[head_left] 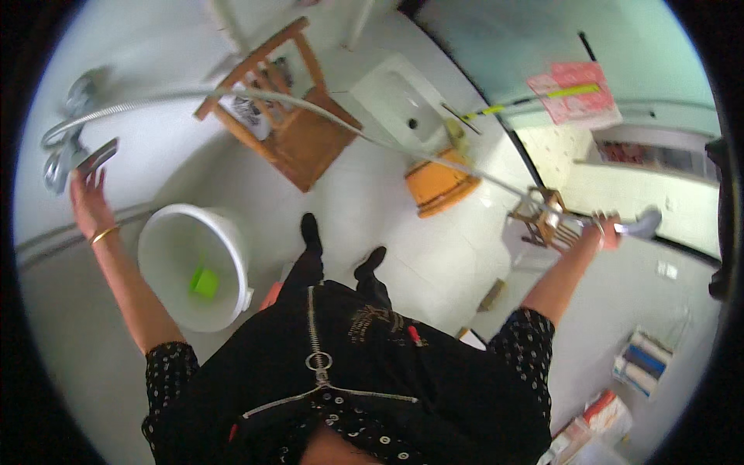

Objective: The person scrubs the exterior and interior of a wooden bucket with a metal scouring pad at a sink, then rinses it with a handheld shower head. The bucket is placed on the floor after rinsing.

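Note:
At the far right, my right hand (604, 231) is closed around the handle of a silver shower head (645, 224). A grey flexible hose (333, 118) arcs from it across the view to a chrome faucet (60, 161) on the left wall. My left hand (91, 203) is raised at that faucet with its fingers stretched out. Its fingertips are at the flat chrome lever (98, 154). Below and to the right of this hand stands a large white bucket (242, 252), with a green cup (204, 283) inside.
Ahead stands a wooden chair (318, 139), with a white basin (391, 85) and an orange tub (439, 184) to its right. A small wooden chair (542, 221) is below my right hand. A yellow-handled pole (570, 91) and a pink cloth (580, 110) are at upper right.

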The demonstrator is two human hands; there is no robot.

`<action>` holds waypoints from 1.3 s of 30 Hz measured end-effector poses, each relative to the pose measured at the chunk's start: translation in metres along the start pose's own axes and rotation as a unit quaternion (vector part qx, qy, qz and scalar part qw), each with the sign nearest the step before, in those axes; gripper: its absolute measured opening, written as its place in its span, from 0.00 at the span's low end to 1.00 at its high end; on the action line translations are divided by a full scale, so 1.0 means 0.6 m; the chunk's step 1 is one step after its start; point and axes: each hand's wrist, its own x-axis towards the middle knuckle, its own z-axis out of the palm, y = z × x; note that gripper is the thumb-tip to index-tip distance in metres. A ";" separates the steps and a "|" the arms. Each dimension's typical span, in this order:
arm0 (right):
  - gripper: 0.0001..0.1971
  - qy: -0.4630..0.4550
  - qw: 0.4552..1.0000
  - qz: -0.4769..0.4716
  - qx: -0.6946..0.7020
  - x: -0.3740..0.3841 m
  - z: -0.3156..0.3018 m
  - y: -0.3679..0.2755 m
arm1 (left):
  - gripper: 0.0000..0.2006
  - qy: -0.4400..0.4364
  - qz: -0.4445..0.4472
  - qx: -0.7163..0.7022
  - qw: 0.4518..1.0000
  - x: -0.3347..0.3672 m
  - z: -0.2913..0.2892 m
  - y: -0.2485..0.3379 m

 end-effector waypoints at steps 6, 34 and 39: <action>0.18 -0.046 0.993 0.008 -0.104 0.062 -0.054 0.064 | 0.20 -0.012 -0.020 -0.003 1.000 0.006 -0.015 -0.012; 0.12 -0.256 0.957 0.012 -0.138 -0.408 0.114 0.394 | 0.34 0.115 -0.206 -0.019 0.972 0.140 -0.076 0.031; 0.12 -0.250 0.958 0.047 -0.130 -0.405 0.094 0.417 | 0.31 0.089 -0.205 0.102 0.969 0.075 -0.021 0.022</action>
